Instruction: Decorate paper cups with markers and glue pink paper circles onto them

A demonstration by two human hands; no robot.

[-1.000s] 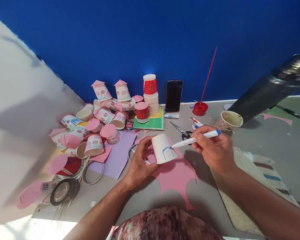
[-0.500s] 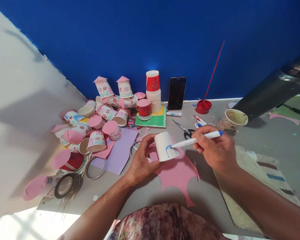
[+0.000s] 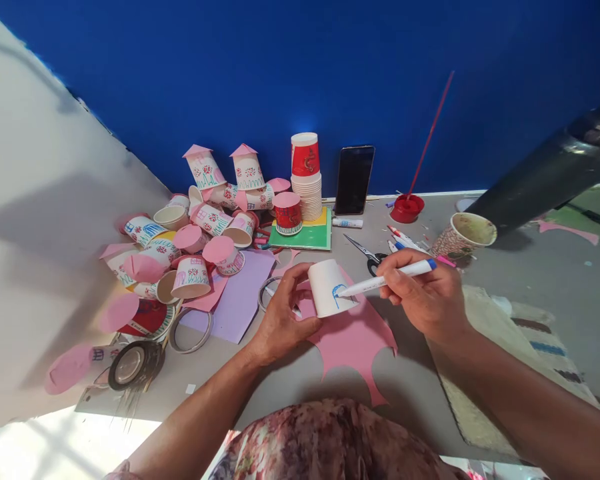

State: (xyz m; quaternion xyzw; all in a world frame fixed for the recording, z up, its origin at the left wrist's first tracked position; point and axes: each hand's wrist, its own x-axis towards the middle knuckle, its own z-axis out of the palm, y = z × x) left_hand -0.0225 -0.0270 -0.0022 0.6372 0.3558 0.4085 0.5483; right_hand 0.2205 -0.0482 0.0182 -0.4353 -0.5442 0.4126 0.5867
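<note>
My left hand [image 3: 286, 313] is closed around a white paper cup [image 3: 324, 285], which is tilted with its side facing up to the right. A blue arch outline is drawn on that side. Between the fingers of my right hand [image 3: 427, 293] is a white marker [image 3: 365, 287] with a blue end, its tip touching the cup at the arch. Beneath the cup lies pink paper [image 3: 347, 340] with round pieces cut out of its edge. Scissors [image 3: 367, 250] with black handles rest just behind my right hand.
Decorated cups with pink paper tops [image 3: 193, 277] pile up on the left, by tape rolls [image 3: 129, 365] and purple paper [image 3: 240, 300]. Stacked cups [image 3: 307, 197], a phone [image 3: 354, 180] and a red holder [image 3: 407, 210] stand along the blue wall. A patterned cup [image 3: 463, 237] is at right.
The marker tip has shifted slightly left and down on the cup, and more blue shows inside the arch. My left hand keeps its hold; the view has moved a little.
</note>
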